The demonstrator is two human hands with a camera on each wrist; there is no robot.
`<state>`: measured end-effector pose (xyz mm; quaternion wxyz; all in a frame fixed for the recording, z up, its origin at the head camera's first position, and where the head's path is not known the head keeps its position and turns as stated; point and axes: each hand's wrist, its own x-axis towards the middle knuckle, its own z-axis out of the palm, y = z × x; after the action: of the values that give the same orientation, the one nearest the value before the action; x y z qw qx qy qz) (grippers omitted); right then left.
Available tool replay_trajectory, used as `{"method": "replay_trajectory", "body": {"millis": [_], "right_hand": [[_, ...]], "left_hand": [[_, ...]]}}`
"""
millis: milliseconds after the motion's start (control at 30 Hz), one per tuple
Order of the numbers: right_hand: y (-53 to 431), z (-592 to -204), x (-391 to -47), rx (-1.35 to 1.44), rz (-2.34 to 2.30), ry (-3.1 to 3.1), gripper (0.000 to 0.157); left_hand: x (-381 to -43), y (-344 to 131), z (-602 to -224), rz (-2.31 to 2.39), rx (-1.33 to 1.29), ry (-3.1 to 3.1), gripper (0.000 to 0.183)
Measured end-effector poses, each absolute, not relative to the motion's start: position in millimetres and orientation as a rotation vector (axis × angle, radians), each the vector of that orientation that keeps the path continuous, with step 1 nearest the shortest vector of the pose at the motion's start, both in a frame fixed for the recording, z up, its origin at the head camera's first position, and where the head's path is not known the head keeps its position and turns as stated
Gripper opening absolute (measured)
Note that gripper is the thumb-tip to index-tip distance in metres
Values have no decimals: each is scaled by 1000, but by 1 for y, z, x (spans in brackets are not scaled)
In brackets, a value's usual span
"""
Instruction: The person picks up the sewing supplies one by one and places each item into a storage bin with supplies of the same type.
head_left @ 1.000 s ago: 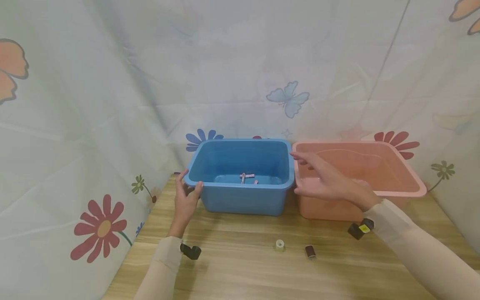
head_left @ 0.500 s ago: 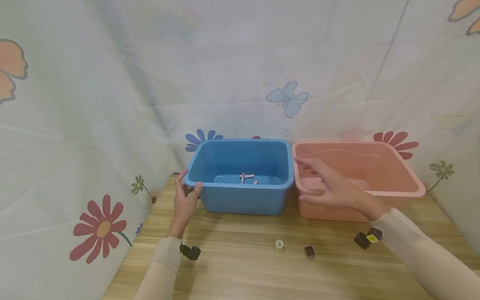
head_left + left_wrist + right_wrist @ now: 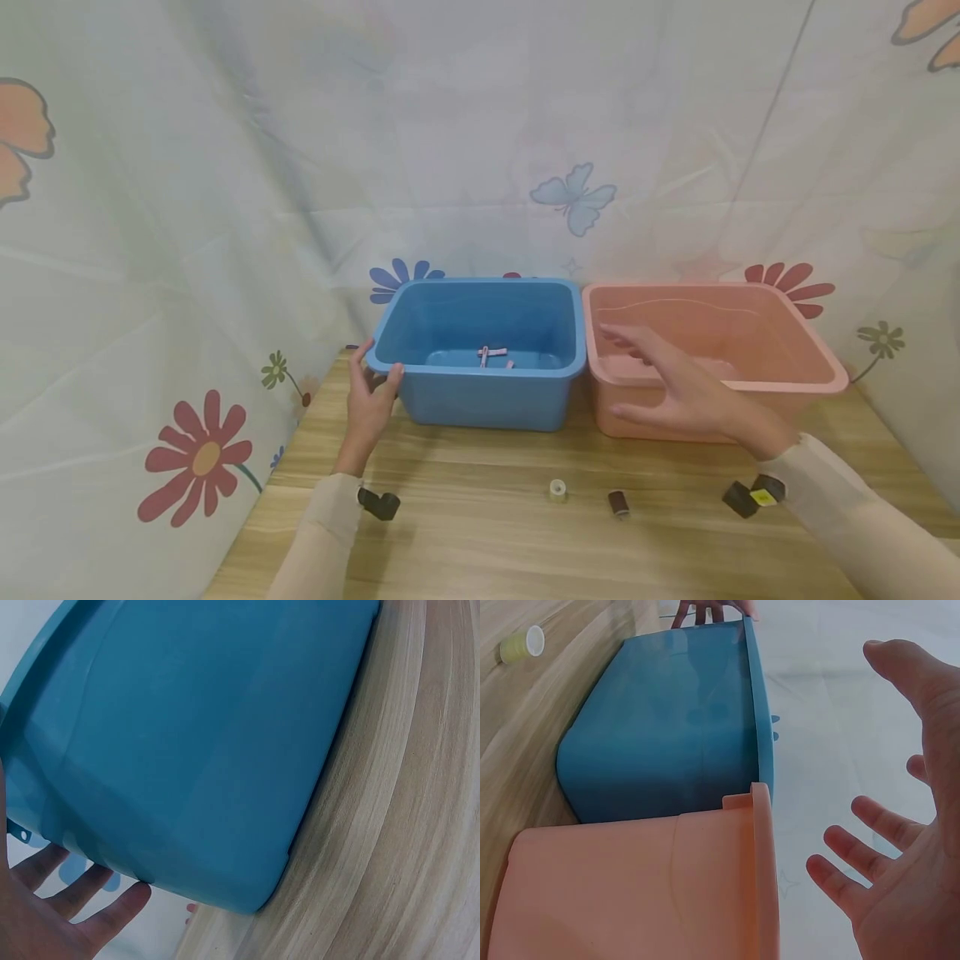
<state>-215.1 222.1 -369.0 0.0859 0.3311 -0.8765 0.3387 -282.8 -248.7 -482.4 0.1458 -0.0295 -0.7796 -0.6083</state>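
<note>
On the table (image 3: 465, 525), the blue tub (image 3: 483, 402), pink pieces (image 3: 483, 357) already inside, is gripped by the left hand (image 3: 370, 410), the right hand (image 3: 686, 393) is spread empty, and two spools (image 3: 618, 503) are seemingly left outside.

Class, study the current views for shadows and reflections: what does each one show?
Head: a soft shadow on the table beside the left sleeve; left wrist: a darker shaded patch on the blue tub near the left hand; right wrist: faint reflections on that tub, and a pale, washed-out backdrop.
</note>
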Motion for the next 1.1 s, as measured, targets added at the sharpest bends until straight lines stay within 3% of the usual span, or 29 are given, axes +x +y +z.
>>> {"method": "replay_trajectory", "body": {"millis": [1100], "right_hand": [[245,-393,-184,961,896,-2450,102]], "left_hand": [[-283,-248,-484,-1751,-105,-2234,74]]}}
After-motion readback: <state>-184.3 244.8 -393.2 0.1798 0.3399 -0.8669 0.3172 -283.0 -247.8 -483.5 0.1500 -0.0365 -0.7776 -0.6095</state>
